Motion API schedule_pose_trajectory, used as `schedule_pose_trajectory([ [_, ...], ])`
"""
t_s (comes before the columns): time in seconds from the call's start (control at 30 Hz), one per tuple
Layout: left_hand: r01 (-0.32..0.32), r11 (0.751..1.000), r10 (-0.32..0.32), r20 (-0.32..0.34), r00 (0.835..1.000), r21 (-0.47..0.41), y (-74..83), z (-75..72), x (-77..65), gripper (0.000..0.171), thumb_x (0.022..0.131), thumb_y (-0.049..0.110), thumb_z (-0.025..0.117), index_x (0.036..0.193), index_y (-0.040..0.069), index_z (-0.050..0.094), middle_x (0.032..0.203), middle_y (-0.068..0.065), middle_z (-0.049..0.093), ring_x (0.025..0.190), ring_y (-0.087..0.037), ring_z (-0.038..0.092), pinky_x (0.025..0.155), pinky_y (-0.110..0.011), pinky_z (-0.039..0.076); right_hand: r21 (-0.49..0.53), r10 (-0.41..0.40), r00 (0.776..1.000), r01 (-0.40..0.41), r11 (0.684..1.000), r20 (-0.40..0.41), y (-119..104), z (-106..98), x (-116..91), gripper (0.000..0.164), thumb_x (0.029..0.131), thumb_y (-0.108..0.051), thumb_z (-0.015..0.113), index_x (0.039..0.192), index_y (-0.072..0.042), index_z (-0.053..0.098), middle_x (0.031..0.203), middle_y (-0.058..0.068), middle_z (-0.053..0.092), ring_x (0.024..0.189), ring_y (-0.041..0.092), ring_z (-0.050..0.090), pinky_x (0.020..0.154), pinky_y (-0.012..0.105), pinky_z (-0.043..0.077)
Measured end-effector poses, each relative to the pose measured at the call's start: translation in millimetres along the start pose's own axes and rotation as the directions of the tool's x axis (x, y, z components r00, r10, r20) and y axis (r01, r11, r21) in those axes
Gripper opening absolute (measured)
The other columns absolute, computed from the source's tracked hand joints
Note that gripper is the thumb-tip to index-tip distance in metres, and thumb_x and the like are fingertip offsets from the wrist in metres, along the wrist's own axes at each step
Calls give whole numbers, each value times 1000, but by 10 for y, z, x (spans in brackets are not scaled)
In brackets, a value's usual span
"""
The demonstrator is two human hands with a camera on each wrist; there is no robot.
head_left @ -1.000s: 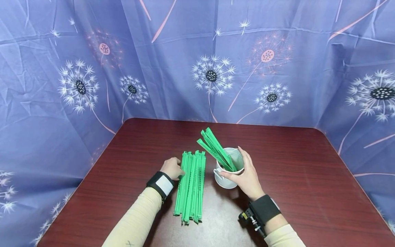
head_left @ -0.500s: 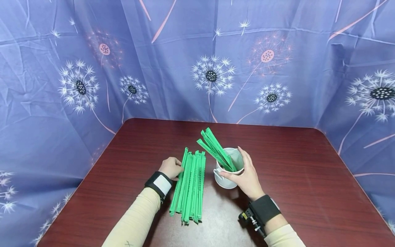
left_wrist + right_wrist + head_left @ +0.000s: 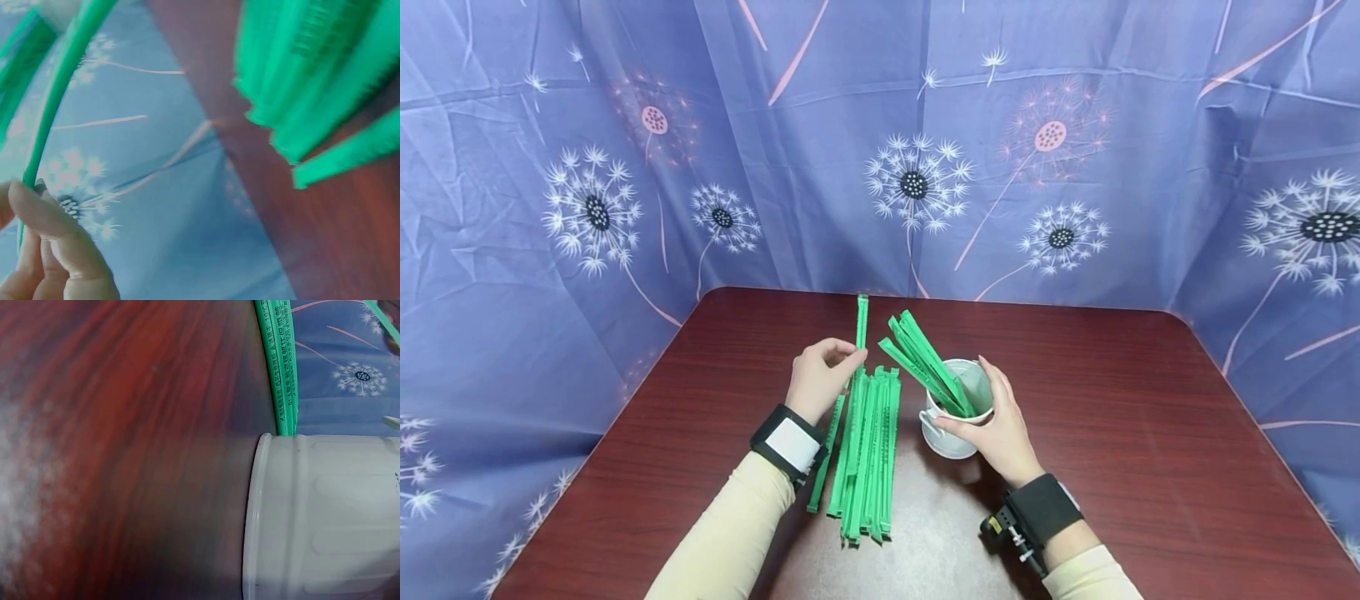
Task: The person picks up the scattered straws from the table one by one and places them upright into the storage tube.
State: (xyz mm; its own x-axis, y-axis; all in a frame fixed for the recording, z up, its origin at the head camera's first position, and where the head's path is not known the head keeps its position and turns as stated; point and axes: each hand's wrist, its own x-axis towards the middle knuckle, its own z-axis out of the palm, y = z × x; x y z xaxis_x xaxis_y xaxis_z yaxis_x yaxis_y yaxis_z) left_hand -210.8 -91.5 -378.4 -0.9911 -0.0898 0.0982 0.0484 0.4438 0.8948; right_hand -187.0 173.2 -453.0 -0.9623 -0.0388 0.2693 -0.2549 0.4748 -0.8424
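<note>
My left hand [image 3: 823,375] pinches one green wrapped straw [image 3: 862,321] between thumb and fingertips, raised above the pile. The left wrist view shows the thumb and fingers [image 3: 47,225] closed on that thin straw [image 3: 59,94]. Below lies a row of green wrapped straws [image 3: 872,458], with a single straw [image 3: 823,467] set apart at its left edge. My right hand [image 3: 1003,425] grips the rim of a small white bucket [image 3: 950,446], thumb in front and fingers behind. Several wrapped straws [image 3: 925,358] lean leftward inside the bucket. Close up, the bucket's ribbed wall [image 3: 344,512] shows.
Everything stands on a dark red wood-grain table [image 3: 1112,400]. A blue curtain [image 3: 820,167] with dandelion prints hangs behind and along the sides. The bucket has a small side handle [image 3: 929,423]. A small camera [image 3: 1015,525] is strapped to the right wrist.
My left hand has risen from the left edge of the pile, lifting one straw upright. Another straw has shifted left, away from the row. The right hand and bucket have stayed put.
</note>
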Motion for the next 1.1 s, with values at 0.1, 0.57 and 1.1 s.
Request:
schedule_pose_trajectory([
  [0.1, -31, 991, 25, -44, 999, -131, 104, -30, -11, 24, 91, 28, 72, 106, 10, 71, 93, -13, 75, 67, -14, 67, 60, -35, 59, 2, -2, 1000, 2, 1000, 0, 1, 1, 0, 108, 70, -31, 90, 156, -21, 26, 158, 8, 31, 132, 32, 42, 103, 55, 40],
  [0.57, -132, 858, 71, -140, 988, -496, 316, -79, -55, 21, 93, 11, 69, 110, 8, 57, 75, 9, 72, 67, -7, 69, 59, -29, 57, 14, 9, 1000, -9, 1000, 1, 19, 10, 9, 108, 70, -35, 90, 156, -22, 26, 158, 6, 31, 133, 31, 42, 105, 54, 39],
  [1.1, -208, 867, 121, -215, 969, -452, 312, 47, -67, 22, 90, 13, 72, 107, 3, 61, 89, -18, 75, 67, -5, 69, 56, -27, 57, 3, -5, 1000, 5, 1000, -12, 14, 14, 8, 109, 69, -32, 91, 156, -21, 27, 157, 8, 32, 131, 32, 43, 103, 53, 40],
])
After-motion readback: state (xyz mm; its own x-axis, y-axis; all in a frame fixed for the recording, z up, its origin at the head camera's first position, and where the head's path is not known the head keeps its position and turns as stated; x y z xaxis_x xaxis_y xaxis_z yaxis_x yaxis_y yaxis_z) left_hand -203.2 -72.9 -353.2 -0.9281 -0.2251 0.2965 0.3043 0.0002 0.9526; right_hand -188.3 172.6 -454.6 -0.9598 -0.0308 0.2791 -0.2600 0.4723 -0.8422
